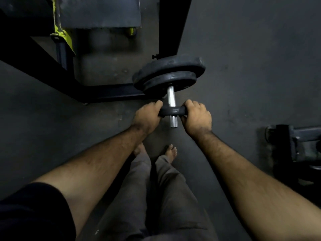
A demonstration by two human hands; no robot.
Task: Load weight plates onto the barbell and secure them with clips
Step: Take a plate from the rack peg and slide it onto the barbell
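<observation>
The barbell's shiny steel sleeve (171,96) points toward me, its end at the middle of the view. Two black weight plates sit on it farther in: a large plate (173,64) behind a smaller plate (175,80). A small black plate (173,110) is threaded on the sleeve near its end, seen edge-on. My left hand (146,117) grips its left rim and my right hand (197,117) grips its right rim. A gap of bare sleeve separates this plate from the two others. No clip is visible.
A black steel rack frame (107,94) with a yellow bracket (62,33) stands at the left and behind the plates. Another dark piece of equipment (293,143) sits at the right edge. My bare feet (171,152) stand on the dark rubber floor below the sleeve.
</observation>
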